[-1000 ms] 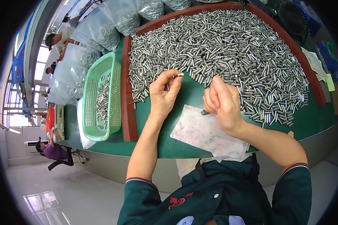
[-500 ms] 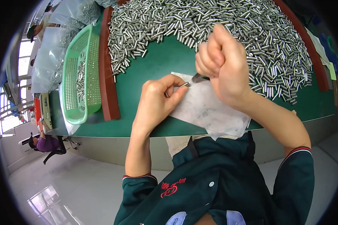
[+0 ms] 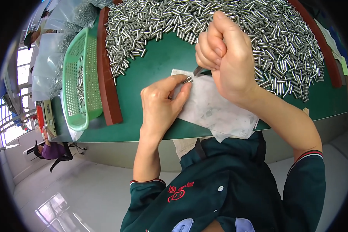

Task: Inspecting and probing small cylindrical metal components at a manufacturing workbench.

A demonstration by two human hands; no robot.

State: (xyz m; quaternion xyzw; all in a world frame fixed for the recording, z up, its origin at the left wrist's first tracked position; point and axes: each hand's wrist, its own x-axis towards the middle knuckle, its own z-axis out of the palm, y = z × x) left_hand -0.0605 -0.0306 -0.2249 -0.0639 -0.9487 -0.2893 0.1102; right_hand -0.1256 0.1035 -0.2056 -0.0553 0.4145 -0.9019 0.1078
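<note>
My left hand (image 3: 162,99) pinches a small shiny metal pin (image 3: 187,80) between thumb and fingers. The pin lies at a slant, one end sticking out past my fingertips. My right hand (image 3: 232,62) is closed in a fist around a dark tool with a flat metal blade (image 3: 198,70). Its handle is hidden in my palm, so I cannot tell its exact kind. The blade's tip is right at the pin's outer end; whether they touch I cannot tell. Beneath both hands a smudged white cloth or paper (image 3: 208,106) lies on the green tabletop (image 3: 158,58).
A large heap of metal pins (image 3: 286,54) curves round the far side and right. Dark red rails (image 3: 109,85) border the work area. Left of them stands a green plastic basket (image 3: 92,73) with some pins. Clear bags (image 3: 48,62) lie beyond. Another person (image 3: 52,150) sits far left.
The whole view has shifted slightly. The blade's tip has come closer to the pin's end. My left hand still pinches the pin, and my right fist still grips the tool.
</note>
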